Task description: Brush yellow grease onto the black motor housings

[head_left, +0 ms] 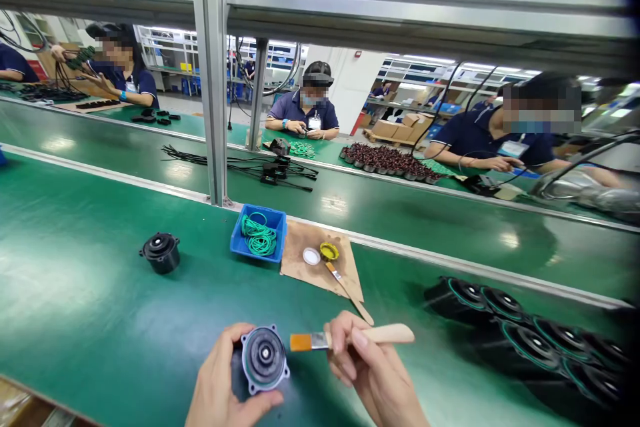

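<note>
My left hand (220, 373) grips a round black motor housing (265, 359), its open face with a metal centre turned up towards me. Between the fingers of my right hand (367, 367) is a flat paintbrush (320, 341) with a pale wooden handle. Its orange bristles point left, close to the housing's right edge but apart from it. A second brush (350, 293) lies partly on a stained cardboard sheet (295, 260), beside a yellow cap (329, 251) and a white lid (311, 256). Green rubber rings (259, 237) fill a blue bin (234, 245).
Another black housing (161, 252) stands at the left on the green bench (75, 267). Several housings with green rings (530, 343) stand at the right. A metal post (210, 80) rises behind the bin. Co-workers sit beyond the conveyor, where black cables (280, 170) lie.
</note>
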Action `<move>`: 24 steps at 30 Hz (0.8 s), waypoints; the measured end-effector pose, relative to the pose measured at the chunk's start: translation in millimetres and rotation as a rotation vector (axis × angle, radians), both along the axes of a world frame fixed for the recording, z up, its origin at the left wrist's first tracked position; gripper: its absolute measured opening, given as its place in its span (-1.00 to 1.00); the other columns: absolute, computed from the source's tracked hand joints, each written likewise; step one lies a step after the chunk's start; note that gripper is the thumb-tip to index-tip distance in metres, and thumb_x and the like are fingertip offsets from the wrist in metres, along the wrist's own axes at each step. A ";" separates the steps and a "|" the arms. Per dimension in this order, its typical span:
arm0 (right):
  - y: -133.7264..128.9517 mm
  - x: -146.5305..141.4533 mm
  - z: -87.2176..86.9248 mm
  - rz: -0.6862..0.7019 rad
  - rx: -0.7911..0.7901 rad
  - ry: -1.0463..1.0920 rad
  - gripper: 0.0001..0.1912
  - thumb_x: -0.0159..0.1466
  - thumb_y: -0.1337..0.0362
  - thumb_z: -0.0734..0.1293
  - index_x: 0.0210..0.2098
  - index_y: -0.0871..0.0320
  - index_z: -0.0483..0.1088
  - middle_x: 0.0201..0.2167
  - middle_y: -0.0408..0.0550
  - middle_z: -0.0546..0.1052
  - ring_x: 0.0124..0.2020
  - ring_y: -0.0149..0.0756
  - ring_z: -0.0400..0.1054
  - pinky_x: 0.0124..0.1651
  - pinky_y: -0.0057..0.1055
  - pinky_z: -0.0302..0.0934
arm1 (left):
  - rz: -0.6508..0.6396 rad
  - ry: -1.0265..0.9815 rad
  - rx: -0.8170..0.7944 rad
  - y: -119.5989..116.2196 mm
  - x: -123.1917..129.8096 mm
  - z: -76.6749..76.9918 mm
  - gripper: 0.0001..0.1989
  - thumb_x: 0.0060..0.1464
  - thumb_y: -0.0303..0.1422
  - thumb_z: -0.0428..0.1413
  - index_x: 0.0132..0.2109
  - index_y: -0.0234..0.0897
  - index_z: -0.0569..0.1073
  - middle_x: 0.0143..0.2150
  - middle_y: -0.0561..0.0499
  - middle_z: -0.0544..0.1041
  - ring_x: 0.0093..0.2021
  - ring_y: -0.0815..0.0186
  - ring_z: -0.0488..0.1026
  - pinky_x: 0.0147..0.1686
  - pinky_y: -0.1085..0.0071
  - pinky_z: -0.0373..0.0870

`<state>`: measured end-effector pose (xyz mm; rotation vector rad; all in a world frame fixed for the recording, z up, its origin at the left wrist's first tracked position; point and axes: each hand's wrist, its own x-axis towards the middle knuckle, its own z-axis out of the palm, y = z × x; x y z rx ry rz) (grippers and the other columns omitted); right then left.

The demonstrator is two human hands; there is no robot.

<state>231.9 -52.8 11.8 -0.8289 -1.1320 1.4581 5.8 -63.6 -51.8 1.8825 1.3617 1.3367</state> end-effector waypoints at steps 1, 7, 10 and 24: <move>-1.2 -2.6 2.7 0.038 -0.058 0.006 -0.56 0.36 -0.11 0.27 -0.36 0.15 0.34 -0.62 -0.27 0.19 -0.61 -0.46 0.03 -0.51 -0.48 0.01 | -0.006 0.014 0.006 0.0 -0.6 2.7 -0.41 -0.03 0.06 0.29 0.05 -0.11 0.37 -0.11 0.00 0.61 -0.17 0.17 0.62 -0.16 0.33 0.59; 0.1 -7.6 5.7 0.093 -0.041 -0.149 -0.45 0.33 -0.23 0.22 -0.38 0.16 0.29 -0.69 -0.28 0.23 -0.66 -0.48 0.04 -0.51 -0.47 -0.04 | -0.051 0.149 0.022 0.9 -5.8 12.2 -0.36 -0.07 -0.04 0.36 0.07 -0.12 0.30 -0.11 0.01 0.62 -0.19 0.18 0.64 -0.20 0.35 0.62; -0.2 -8.5 6.0 0.103 -0.030 -0.229 -0.43 0.35 -0.25 0.18 -0.42 0.15 0.28 -0.70 -0.30 0.18 -0.65 -0.47 0.01 -0.49 -0.46 -0.05 | -0.055 0.166 0.033 1.1 -6.4 13.2 -0.36 -0.06 -0.01 0.35 0.07 -0.11 0.29 -0.11 0.01 0.62 -0.19 0.19 0.65 -0.20 0.35 0.63; -3.5 -13.7 12.9 0.074 0.174 -0.516 -0.46 0.45 -0.12 0.09 -0.40 0.15 0.35 -0.62 -0.24 0.24 -0.59 -0.43 0.12 -0.42 -0.44 0.10 | -0.042 0.148 0.094 -1.0 -5.1 9.7 -0.34 -0.07 0.08 0.31 0.07 -0.17 0.34 -0.08 -0.07 0.63 -0.11 0.13 0.65 -0.13 0.30 0.63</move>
